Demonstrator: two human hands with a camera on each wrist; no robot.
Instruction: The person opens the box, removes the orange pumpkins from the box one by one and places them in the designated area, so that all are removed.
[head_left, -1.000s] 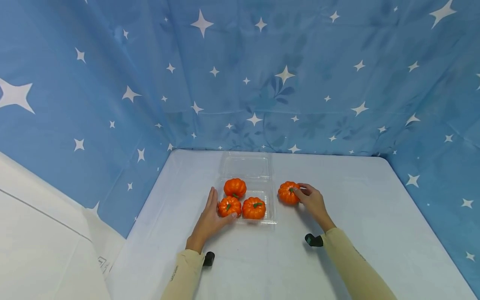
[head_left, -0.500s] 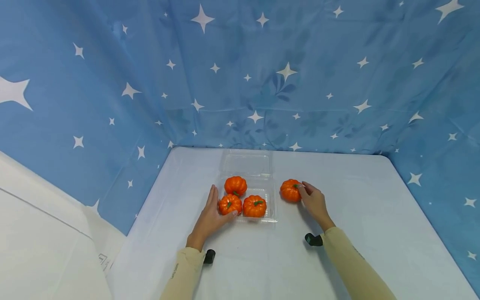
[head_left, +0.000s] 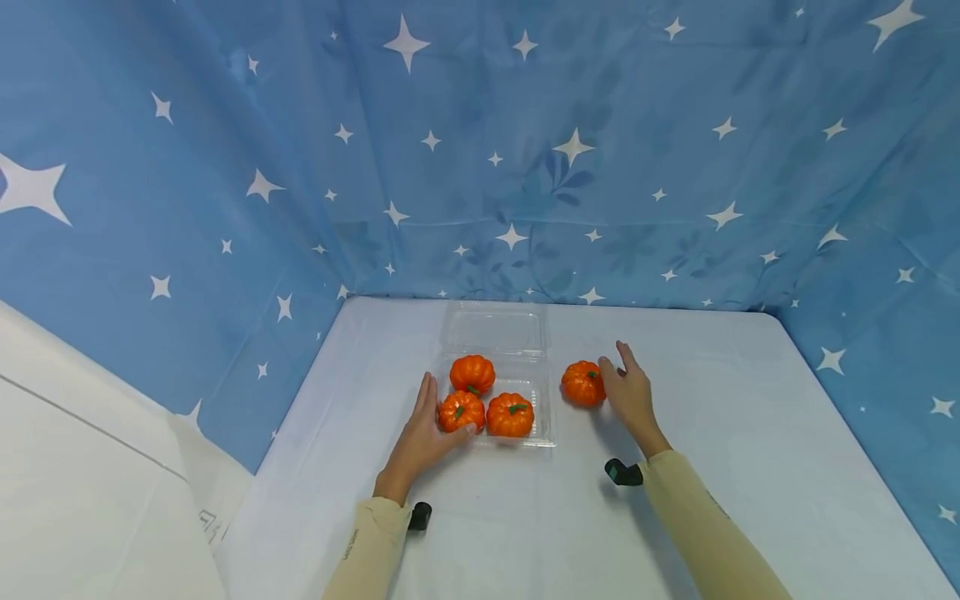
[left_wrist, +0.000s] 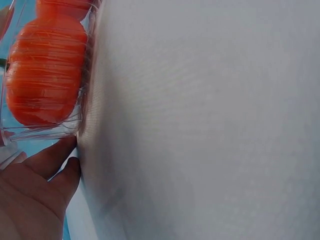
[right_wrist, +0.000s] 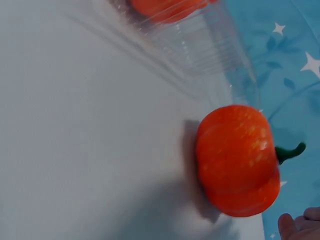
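Observation:
A clear plastic clamshell box lies with its lid folded back. Inside it sit three small orange toy pumpkins with green stems: one at the back left, one at the front left and one at the front right. My left hand lies along the box's left side, fingers straight, thumb at the front edge. In the left wrist view its fingertips are right at the box wall. Another pumpkin stands on the table to the right, and my right hand is just beside it, fingers spread, holding nothing.
The white-covered table ends at a blue star-patterned curtain behind and on the sides. Dark wrist cameras stick out below the left sleeve and the right sleeve. White sheeting is at the left.
My right hand has let go of the pumpkin at the right and drawn slightly away, its fingers opening. That pumpkin shifted slightly right earlier. My left hand stays at the box.

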